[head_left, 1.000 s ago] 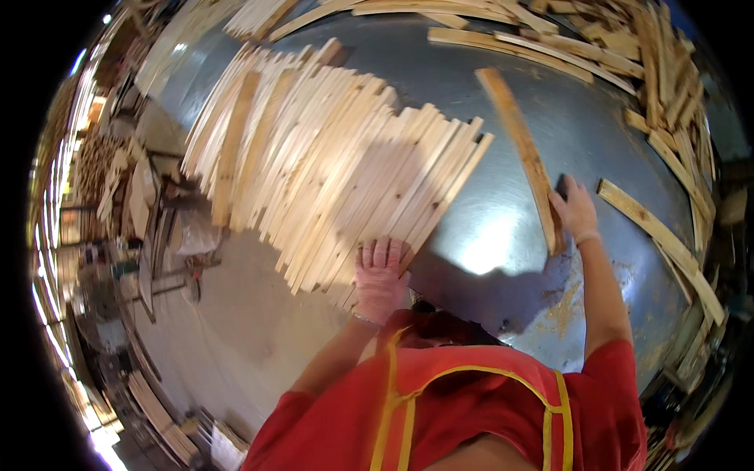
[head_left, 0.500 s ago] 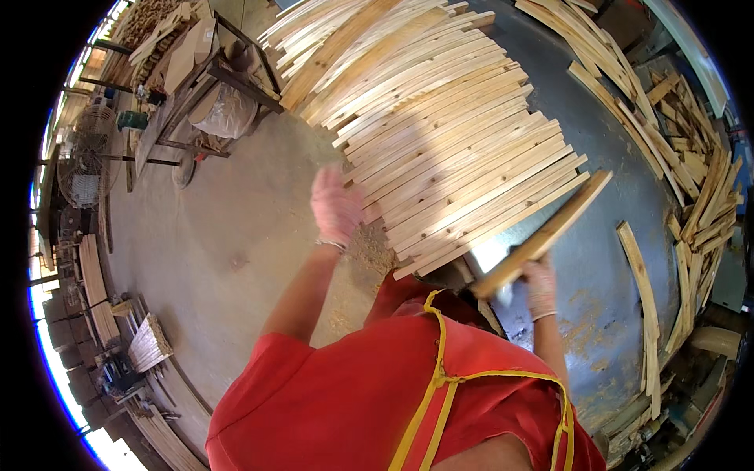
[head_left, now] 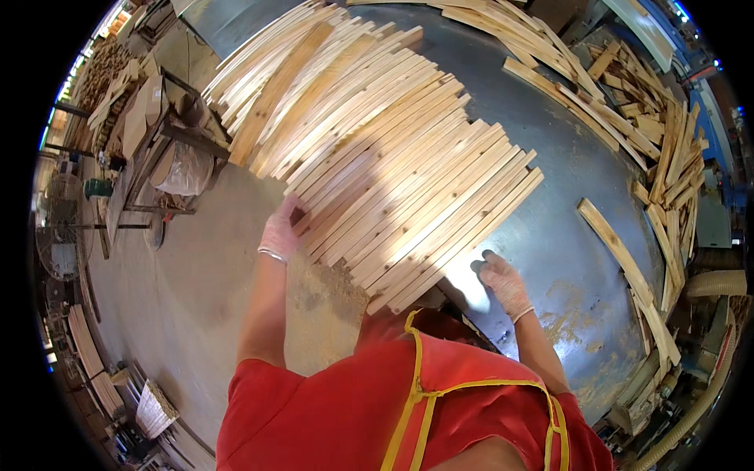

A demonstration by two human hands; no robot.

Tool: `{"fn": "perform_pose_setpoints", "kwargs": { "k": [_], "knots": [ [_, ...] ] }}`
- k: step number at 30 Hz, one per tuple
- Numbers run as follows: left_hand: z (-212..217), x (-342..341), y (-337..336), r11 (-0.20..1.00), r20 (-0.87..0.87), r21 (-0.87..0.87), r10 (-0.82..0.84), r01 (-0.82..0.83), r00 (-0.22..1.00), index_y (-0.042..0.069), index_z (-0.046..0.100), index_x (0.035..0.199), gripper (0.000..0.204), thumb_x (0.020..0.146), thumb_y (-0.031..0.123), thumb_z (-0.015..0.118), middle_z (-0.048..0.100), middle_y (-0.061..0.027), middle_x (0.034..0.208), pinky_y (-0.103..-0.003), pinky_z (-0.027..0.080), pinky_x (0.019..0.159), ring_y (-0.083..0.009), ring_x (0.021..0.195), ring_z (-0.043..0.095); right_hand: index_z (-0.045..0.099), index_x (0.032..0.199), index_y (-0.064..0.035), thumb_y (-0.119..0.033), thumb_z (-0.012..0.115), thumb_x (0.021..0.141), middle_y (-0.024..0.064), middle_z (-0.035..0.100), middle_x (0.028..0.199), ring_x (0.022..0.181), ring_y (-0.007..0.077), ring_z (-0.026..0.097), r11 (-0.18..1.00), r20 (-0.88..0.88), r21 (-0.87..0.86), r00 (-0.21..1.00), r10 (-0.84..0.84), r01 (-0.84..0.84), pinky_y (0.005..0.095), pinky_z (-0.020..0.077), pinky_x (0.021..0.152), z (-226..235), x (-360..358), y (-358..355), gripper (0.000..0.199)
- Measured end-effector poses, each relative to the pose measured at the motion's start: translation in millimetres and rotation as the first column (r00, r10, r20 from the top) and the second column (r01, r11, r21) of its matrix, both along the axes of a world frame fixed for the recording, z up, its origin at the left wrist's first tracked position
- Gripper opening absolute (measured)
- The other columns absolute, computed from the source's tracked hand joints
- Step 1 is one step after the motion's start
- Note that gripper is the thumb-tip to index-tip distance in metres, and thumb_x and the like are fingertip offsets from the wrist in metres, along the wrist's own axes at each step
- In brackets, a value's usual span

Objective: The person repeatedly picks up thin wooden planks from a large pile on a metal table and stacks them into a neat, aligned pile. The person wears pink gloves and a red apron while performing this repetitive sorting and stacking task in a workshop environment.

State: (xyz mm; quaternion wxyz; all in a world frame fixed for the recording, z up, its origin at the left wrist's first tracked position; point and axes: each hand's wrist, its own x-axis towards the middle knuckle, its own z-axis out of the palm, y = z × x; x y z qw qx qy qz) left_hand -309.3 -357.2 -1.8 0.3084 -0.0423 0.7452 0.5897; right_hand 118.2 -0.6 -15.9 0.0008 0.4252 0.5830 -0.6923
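Note:
A long row of pale wooden slats (head_left: 400, 196) lies side by side on the dark metal table. My left hand (head_left: 279, 229), in a pale pinkish glove, grips a slat's end at the row's left edge, with thumb and fingers around it; its fingertips are partly hidden. My right hand (head_left: 505, 286), gloved with dark fingertips, is over the table just right of the row's near end. It holds nothing, its fingers loosely bent and apart. Two wider boards (head_left: 283, 90) rest slantwise on top of the row's far part.
Loose strips (head_left: 632, 279) lie on the metal table (head_left: 542, 228) to the right. Beyond them is a heap of offcuts (head_left: 667, 157). At the left stand a cart-like frame (head_left: 196, 141) with cardboard and plastic, and a fan (head_left: 63, 228). A ribbed hose (head_left: 715, 284) is at the far right.
The wooden strip has left my right hand, which is now empty near the row. My left hand has come to the slat ends. The whole view has shifted.

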Motion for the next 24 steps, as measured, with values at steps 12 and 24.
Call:
{"fn": "perform_pose_setpoints", "kwargs": {
  "k": [12,24],
  "knots": [
    [59.1,10.0,-63.3,0.852,-0.337,-0.501,-0.028,-0.154,0.941,-0.001,0.068,0.142,0.054,0.102,0.035,0.075,0.074,-0.01,0.131,-0.035,0.048,0.11,-0.0185,0.123,0.065,0.036,0.168,-0.0148,-0.028,0.077,0.086,0.0205,0.058,0.155,0.141,0.0447,0.055,0.346,0.787,0.616,0.538,-0.301,-0.708,0.0526,0.0445,0.118,30.5,122.6,325.5,0.092],
    [-0.6,95.2,-9.8,0.923,0.123,-0.198,0.356,-0.329,0.926,0.004,0.07,0.134,0.062,0.098,0.054,0.069,0.075,-0.0131,0.123,-0.04,0.054,0.098,-0.0224,0.113,0.068,0.067,0.115,-0.0026,-0.034,0.072,0.103,0.0021,0.061,0.091,0.077,0.0133,0.057,0.916,0.147,0.313,0.94,-0.309,0.252,0.0318,0.0504,0.069,-16.6,154.6,244.7,0.034]
  ]
}}
